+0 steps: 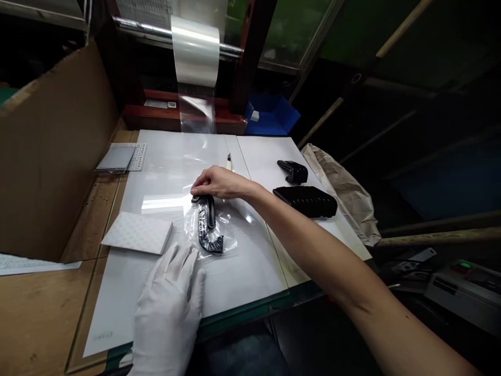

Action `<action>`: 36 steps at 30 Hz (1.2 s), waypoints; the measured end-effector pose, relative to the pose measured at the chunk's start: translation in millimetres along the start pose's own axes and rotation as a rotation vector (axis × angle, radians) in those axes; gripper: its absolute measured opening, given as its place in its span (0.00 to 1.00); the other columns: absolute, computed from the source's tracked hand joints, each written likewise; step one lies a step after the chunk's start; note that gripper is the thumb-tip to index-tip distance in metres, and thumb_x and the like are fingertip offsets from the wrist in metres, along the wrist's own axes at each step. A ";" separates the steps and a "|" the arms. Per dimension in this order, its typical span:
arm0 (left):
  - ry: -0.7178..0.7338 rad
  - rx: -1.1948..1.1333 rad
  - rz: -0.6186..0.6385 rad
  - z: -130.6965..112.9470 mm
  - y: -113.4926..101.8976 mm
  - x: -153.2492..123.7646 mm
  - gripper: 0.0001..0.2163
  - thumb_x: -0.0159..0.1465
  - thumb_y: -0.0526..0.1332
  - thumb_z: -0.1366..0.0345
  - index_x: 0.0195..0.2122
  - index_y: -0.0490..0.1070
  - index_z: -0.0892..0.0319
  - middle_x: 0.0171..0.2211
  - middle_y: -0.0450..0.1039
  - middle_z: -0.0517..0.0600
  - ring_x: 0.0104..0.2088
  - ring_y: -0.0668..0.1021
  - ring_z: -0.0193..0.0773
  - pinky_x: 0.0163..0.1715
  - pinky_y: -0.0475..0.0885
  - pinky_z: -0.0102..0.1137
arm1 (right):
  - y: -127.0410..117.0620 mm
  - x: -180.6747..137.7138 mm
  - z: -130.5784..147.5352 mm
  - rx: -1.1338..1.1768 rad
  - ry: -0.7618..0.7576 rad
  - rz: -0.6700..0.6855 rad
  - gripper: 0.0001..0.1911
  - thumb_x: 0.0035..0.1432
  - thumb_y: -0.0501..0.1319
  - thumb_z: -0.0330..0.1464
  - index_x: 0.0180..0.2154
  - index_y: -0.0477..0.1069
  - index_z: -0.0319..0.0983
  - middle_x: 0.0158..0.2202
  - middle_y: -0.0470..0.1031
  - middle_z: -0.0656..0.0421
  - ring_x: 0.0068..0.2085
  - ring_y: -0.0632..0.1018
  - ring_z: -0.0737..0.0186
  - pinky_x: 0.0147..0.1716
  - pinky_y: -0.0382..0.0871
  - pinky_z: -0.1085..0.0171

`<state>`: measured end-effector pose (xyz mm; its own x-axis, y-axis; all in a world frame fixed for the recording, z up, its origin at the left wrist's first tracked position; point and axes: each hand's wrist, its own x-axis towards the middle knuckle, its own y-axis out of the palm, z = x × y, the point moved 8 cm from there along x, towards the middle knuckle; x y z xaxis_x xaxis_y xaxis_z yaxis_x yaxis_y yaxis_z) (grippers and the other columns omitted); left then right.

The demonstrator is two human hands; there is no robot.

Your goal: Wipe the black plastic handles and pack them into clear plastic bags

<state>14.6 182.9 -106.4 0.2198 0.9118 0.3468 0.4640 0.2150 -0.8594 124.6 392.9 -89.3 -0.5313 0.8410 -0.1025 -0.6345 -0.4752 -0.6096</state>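
Your bench (250, 277), covered with white sheets, carries nearly everything in front of you, with a tall cardboard box (50, 151) standing at its left. Beyond it, a roll (195, 52) of clear film sits on a metal bar, a strip hanging down toward the bench, and a blue tray (276, 124) lies to the right of that. Your left hand (168, 297), gloved in white, is palm down at the near side, its fingers straight and slightly apart, just short of the wrapped part. Your right hand (221, 181) is bare and reaches in over the bench; its thumb and fingers are together at the part's upper end, though you cannot tell whether they pinch the part itself or only its film. A black block (307, 202) rests right of your forearm, and a white pad (136, 232) lies left of the part. The black part (212, 213) lies directly below your right fingertips, between both hands, with clear film around it. A small knife (229, 161) lies just beyond your right hand.
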 end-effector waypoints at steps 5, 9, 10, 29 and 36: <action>-0.021 -0.012 -0.017 3.5 -2.6 5.1 0.12 0.71 0.57 0.63 0.48 0.75 0.62 0.55 0.75 0.62 0.57 0.74 0.57 0.56 0.70 0.49 | -21.9 -66.5 4.9 0.068 0.068 -0.435 0.15 0.69 0.61 0.38 0.50 0.77 0.36 0.48 0.80 0.53 0.45 0.78 0.59 0.47 0.74 0.55; -0.003 0.010 -0.028 4.9 -7.8 11.7 0.10 0.71 0.58 0.62 0.41 0.76 0.61 0.44 0.78 0.59 0.45 0.77 0.53 0.47 0.73 0.45 | 2.0 -151.7 13.7 0.114 0.031 -0.483 0.11 0.71 0.59 0.37 0.46 0.76 0.36 0.42 0.79 0.57 0.41 0.79 0.64 0.40 0.76 0.63; 0.011 0.043 -0.019 4.3 -8.0 14.6 0.10 0.71 0.58 0.62 0.39 0.76 0.61 0.43 0.78 0.59 0.44 0.77 0.53 0.46 0.73 0.45 | 14.1 -166.6 14.7 0.035 0.008 -0.450 0.11 0.70 0.61 0.36 0.47 0.75 0.37 0.42 0.79 0.57 0.41 0.79 0.63 0.40 0.76 0.62; 0.213 0.101 0.318 -31.7 -15.8 79.6 0.17 0.71 0.53 0.61 0.57 0.69 0.63 0.51 0.75 0.60 0.47 0.78 0.50 0.48 0.73 0.42 | 79.1 -240.3 14.8 -0.275 -0.223 -0.425 0.04 0.67 0.65 0.32 0.37 0.74 0.39 0.36 0.73 0.59 0.39 0.70 0.61 0.39 0.62 0.61; 0.347 0.214 0.622 -31.9 22.1 124.6 0.09 0.66 0.56 0.75 0.36 0.75 0.62 0.36 0.76 0.52 0.31 0.76 0.38 0.36 0.74 0.36 | 77.5 -238.8 13.3 -0.244 -0.226 -0.428 0.04 0.67 0.64 0.31 0.37 0.75 0.39 0.36 0.74 0.58 0.39 0.71 0.60 0.40 0.62 0.60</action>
<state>79.7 290.1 -70.3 0.6624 0.7320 -0.1593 -0.0042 -0.2090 -0.9779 194.9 151.8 -101.5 -0.3788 0.8565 0.3505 -0.6860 -0.0056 -0.7276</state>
